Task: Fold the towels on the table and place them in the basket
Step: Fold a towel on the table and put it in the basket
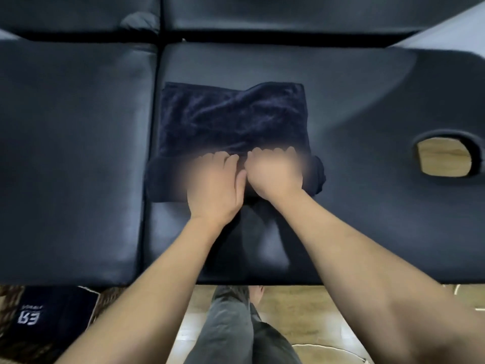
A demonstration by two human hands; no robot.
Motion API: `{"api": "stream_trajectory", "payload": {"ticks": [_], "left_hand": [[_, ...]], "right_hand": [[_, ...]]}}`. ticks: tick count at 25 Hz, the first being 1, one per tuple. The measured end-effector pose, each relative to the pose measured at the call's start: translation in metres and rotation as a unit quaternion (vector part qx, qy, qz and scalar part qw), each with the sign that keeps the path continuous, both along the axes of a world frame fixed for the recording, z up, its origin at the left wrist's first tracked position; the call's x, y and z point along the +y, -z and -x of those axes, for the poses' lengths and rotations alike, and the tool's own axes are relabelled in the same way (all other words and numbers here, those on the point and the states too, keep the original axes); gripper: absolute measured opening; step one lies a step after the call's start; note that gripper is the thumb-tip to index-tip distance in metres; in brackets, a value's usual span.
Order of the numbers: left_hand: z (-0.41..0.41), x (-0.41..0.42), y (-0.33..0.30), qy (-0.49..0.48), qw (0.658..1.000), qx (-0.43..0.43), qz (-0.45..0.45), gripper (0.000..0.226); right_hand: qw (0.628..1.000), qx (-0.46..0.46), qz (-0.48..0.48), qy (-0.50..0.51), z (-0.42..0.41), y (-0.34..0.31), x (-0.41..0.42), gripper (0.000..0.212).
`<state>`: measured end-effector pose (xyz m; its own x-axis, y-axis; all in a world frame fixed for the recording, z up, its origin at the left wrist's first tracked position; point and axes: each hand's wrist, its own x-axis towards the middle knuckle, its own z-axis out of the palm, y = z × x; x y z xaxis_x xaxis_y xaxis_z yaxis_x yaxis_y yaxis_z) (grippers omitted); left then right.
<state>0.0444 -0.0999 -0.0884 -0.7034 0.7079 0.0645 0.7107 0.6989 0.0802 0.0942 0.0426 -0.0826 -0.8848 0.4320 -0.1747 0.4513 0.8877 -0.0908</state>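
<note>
towel: your dark navy towel (233, 116) lies on the black padded table (78, 153), on the pad section just right of the vertical seam. Far part spread flat with some wrinkles. Near edge is bunched or rolled into a thick band running left-right.
left hand: your left hand (217, 185) sits palm-down on the near band of the towel, left of its middle. Fingers curl over the top of the roll, tips pointing away from you. Blurred, so you can't read whether the thumb is tucked under the cloth.
right hand: your right hand (275, 172) is just beside the left hand, touching or nearly so at the thumbs. Fingers curled over the same band, knuckles up. Also blurred; looks like a grip on the fold, not a flat press.
towel vs grip: most of the towel lies beyond your fingertips, on the far side. The band sticks out past both hands, further on the left than on the right.
table: face hole (443, 156) is well right of the towel, wood floor showing through it.
basket: woven basket (10, 306) sits on the floor below the table's near-left edge, well apart from the towel on the table. A folded dark towel with white lettering (49, 316) lies in it.
legs: your grey trousers (236, 329) are under the near edge of the table, between your forearms.
</note>
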Motion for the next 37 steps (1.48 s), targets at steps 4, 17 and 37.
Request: {"api": "stream_trajectory", "payload": {"ticks": [4,17,37], "left_hand": [[0.028,0.024,0.001,0.007,1.0,0.016,0.023,0.043],[0.077,0.028,-0.013,-0.004,0.998,0.014,0.055,0.045],[0.149,0.091,-0.024,-0.039,0.984,-0.121,0.125,0.043]], "right_hand": [[0.999,0.003,-0.019,0.044,0.006,-0.005,0.003,0.033],[0.999,-0.034,-0.002,0.017,0.066,-0.007,0.038,0.023],[0.992,0.069,-0.054,0.093,0.07,0.001,0.006,0.04]]}}
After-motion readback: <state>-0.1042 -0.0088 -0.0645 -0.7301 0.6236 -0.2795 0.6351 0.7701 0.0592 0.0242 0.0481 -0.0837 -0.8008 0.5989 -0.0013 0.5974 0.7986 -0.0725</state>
